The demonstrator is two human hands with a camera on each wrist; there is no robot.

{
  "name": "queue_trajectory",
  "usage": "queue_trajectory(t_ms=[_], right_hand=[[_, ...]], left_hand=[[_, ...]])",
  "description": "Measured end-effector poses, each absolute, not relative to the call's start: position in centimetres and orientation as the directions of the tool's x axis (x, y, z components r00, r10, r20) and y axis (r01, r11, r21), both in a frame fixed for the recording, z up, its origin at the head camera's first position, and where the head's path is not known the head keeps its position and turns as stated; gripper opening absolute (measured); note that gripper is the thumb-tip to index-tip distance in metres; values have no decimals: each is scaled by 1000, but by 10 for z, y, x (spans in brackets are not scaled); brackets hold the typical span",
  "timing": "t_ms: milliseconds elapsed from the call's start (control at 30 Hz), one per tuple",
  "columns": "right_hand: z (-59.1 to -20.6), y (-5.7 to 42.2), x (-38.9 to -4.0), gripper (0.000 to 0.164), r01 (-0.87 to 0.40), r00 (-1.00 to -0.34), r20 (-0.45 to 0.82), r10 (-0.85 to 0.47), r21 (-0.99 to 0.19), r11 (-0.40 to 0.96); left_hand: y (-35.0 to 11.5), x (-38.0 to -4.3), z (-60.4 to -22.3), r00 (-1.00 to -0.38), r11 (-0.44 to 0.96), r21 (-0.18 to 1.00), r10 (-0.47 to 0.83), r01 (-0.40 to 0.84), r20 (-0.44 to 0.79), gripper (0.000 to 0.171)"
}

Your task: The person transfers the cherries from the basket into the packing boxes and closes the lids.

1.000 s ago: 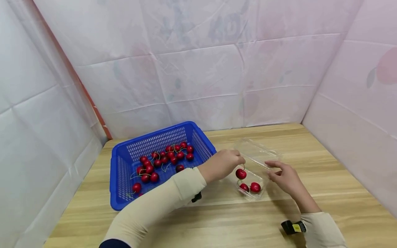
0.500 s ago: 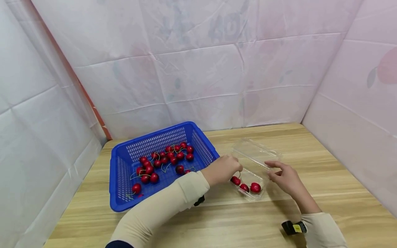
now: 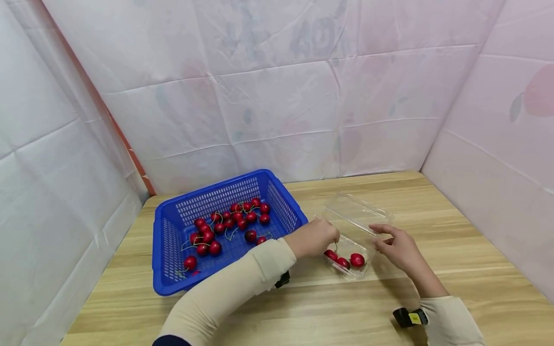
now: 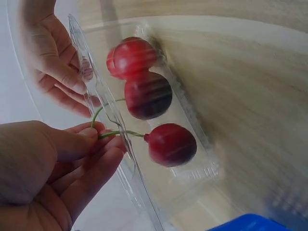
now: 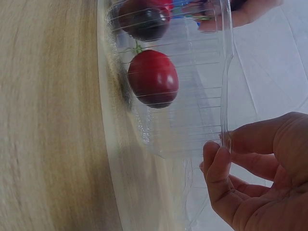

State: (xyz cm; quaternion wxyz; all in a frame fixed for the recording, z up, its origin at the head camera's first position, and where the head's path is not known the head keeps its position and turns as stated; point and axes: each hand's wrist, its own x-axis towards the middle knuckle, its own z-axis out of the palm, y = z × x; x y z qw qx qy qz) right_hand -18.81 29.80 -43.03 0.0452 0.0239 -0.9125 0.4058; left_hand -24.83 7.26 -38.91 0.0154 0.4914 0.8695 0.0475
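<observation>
My left hand (image 3: 313,237) pinches the green stem (image 4: 113,133) of a red cherry (image 4: 172,145) between thumb and fingertips. That cherry sits low in a clear plastic clamshell box (image 5: 204,125), at its left end. Beside it in the box lie two more cherries, one in the middle (image 3: 343,263) and one to the right (image 3: 357,260). My right hand (image 3: 399,247) pinches the box's rim at the right side, thumb on one face and fingers on the other in the right wrist view. The box's lid (image 3: 357,210) lies folded back behind.
A blue perforated basket (image 3: 161,259) stands to the left, with several stemmed cherries (image 3: 215,248) inside. My left forearm crosses its front right corner. The wooden table (image 3: 329,317) ends at hanging white printed cloth (image 3: 277,110) at the back and sides.
My left hand has moved slightly left and down, lowering the cherry from above the others to beside them in the box. The right hand has stayed at the rim.
</observation>
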Motion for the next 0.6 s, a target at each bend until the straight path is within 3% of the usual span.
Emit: queue_trajectory(t_ms=[367, 600], right_hand=[[-430, 298, -189, 37, -76, -995, 95, -8, -741, 668], [-431, 298, -189, 36, -62, -997, 82, -1, -740, 669]], left_hand=[[77, -247, -391, -566, 564, 155, 823, 811, -36, 24], [81, -242, -392, -573, 571, 47, 819, 819, 37, 24]])
